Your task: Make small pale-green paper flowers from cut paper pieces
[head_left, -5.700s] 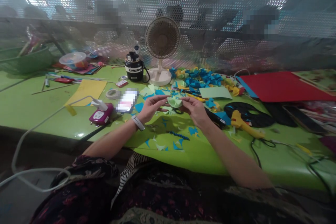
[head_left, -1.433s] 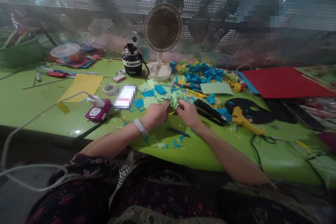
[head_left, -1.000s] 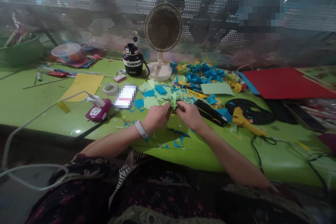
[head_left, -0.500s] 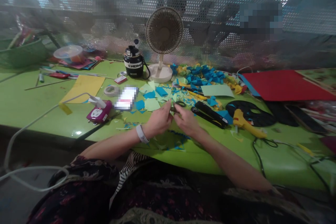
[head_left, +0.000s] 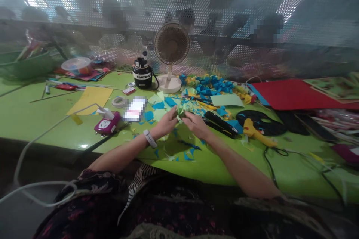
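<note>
Both hands meet over the green table (head_left: 33,115) and pinch one small folded piece of light green paper (head_left: 180,110). My left hand (head_left: 165,122), with a white wristband, grips it from the left with closed fingers. My right hand (head_left: 196,124) grips it from the right, fingertips pressed together. Loose blue and green paper scraps (head_left: 162,104) lie just beyond the hands, and small blue offcuts (head_left: 187,155) lie under my wrists.
A black stapler (head_left: 220,123) and a yellow glue gun (head_left: 256,132) lie right of my hands. A small fan (head_left: 171,54), a black jug (head_left: 142,74), a pink socket block (head_left: 107,125), a tape roll (head_left: 119,101), yellow paper (head_left: 91,99) and red card (head_left: 294,93) stand around.
The green paper went from an open cup shape held between the hands to a tightly folded piece pinched close. Both hands stayed together, shifting slightly left and farther from me.
</note>
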The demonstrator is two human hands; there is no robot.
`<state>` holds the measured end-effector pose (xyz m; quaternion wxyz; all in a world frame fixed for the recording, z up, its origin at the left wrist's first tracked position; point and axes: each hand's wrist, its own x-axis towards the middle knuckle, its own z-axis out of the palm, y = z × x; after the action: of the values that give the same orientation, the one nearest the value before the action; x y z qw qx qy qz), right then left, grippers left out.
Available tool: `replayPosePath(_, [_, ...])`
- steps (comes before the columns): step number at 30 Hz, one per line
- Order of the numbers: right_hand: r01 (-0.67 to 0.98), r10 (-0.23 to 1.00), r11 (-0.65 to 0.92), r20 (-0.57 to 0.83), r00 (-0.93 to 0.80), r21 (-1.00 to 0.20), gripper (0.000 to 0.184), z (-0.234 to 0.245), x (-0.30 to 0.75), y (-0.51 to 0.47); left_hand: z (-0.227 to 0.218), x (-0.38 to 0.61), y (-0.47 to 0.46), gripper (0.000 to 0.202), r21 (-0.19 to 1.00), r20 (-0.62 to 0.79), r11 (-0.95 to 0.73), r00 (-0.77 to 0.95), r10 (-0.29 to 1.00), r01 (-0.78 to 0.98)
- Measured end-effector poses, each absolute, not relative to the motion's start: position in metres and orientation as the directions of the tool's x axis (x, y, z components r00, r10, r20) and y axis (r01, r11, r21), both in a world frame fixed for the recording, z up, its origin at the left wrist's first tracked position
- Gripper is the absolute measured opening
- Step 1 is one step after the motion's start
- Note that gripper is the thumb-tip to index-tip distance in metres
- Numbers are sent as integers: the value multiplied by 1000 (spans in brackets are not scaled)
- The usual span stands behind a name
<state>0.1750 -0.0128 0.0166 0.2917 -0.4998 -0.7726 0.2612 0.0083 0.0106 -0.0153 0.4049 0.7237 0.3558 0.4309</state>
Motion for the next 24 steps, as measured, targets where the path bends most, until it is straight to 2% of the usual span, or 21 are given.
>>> replayPosePath(2, [685, 939, 341, 192, -287, -644, 38, 15, 177, -10, -14, 8, 14, 59, 964, 234, -266, 401, 886, 26])
replayPosePath(5, [723, 941, 335, 252, -225, -604, 35, 10, 180, -8, -17, 8, 16, 51, 995, 94, -68, 409, 908, -76])
replayPosePath(9, [679, 921, 375, 339, -193, -631, 30, 7, 182, -7, -19, 4, 18, 52, 993, 3, 39, 345, 939, -115])
replayPosePath(13, [615, 909, 394, 387, -153, -683, 27, 8, 184, -7, -11, 1, 16, 51, 992, 17, 19, 276, 961, -128])
replayPosePath(19, [505, 922, 379, 364, -132, -775, 22, 8, 183, -5, -1, 2, 10, 46, 987, 119, -96, 194, 974, -125])
replayPosePath(22, [554, 916, 389, 372, -150, -736, 19, 8, 182, -6, -3, 2, 9, 46, 980, 199, -189, 182, 963, -68])
replayPosePath(24, [662, 897, 414, 403, -181, -625, 18, 9, 180, -8, -5, 1, 9, 46, 967, 250, -256, 174, 952, 11])
